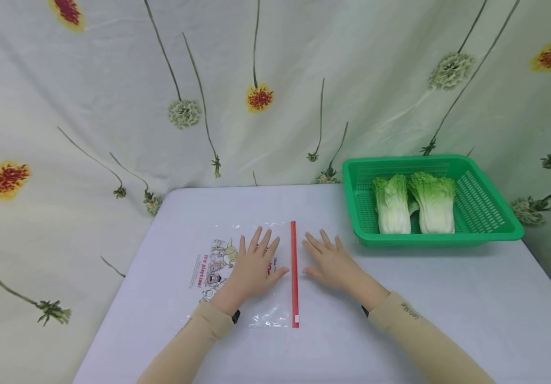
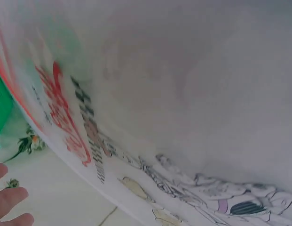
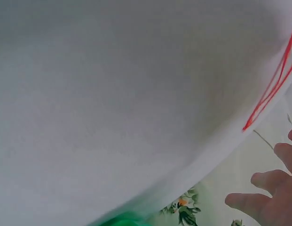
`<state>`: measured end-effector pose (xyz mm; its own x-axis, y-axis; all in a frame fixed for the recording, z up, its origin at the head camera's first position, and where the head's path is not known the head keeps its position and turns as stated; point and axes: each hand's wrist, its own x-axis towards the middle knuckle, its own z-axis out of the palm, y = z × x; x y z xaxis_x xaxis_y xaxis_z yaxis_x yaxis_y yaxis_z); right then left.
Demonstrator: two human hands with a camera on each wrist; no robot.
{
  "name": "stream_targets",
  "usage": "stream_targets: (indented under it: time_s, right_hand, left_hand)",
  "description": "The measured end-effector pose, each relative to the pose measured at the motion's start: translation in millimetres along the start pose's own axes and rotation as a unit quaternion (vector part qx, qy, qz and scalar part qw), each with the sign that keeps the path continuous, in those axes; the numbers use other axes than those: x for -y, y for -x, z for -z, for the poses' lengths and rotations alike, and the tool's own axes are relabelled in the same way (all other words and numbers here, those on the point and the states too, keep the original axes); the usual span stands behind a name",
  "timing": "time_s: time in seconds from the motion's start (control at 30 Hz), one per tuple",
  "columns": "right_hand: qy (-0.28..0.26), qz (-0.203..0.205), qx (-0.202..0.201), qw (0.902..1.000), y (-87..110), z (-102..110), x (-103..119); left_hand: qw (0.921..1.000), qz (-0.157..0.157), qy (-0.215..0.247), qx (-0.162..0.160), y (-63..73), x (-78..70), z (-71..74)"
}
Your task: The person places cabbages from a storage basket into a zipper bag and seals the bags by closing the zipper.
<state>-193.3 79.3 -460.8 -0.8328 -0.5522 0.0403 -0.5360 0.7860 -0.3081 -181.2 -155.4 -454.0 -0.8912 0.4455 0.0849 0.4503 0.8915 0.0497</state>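
Note:
A clear zip bag (image 1: 270, 314) with printed cartoon figures and red lettering lies flat on the table, its red zip strip (image 1: 295, 277) along the right side. Over the bag is my left hand (image 1: 254, 266), fingers spread and straight; whether it touches the plastic I cannot tell. My right hand (image 1: 330, 262) is just right of the red strip, its fingers also spread, holding nothing. In the left wrist view the bag's red lettering (image 2: 61, 113) shows, with fingertips (image 2: 11, 197) at the lower left. The right wrist view has spread fingers (image 3: 268, 181) at the lower right.
A green plastic basket (image 1: 440, 239) stands at the table's back right. Inside it lie two napa cabbages, one on the left (image 1: 393, 208) and one on the right (image 1: 433, 205). Behind the white table (image 1: 342, 341) hangs a flower-printed cloth (image 1: 299, 42).

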Motion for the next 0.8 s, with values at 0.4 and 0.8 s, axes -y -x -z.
stream_targets:
  time_s: [0.4,0.8]
  right_hand:
    - [0.006,-0.002,0.067,0.9978,2.3,-21.7,4.9]
    - [0.02,-0.005,0.079,0.9967,-5.3,-29.8,11.2]
  left_hand:
    - [0.9953,0.0,0.022,0.094,10.4,-25.1,-20.7]
    - [0.9891,0.038,0.058,0.13,17.7,-43.9,-21.6]
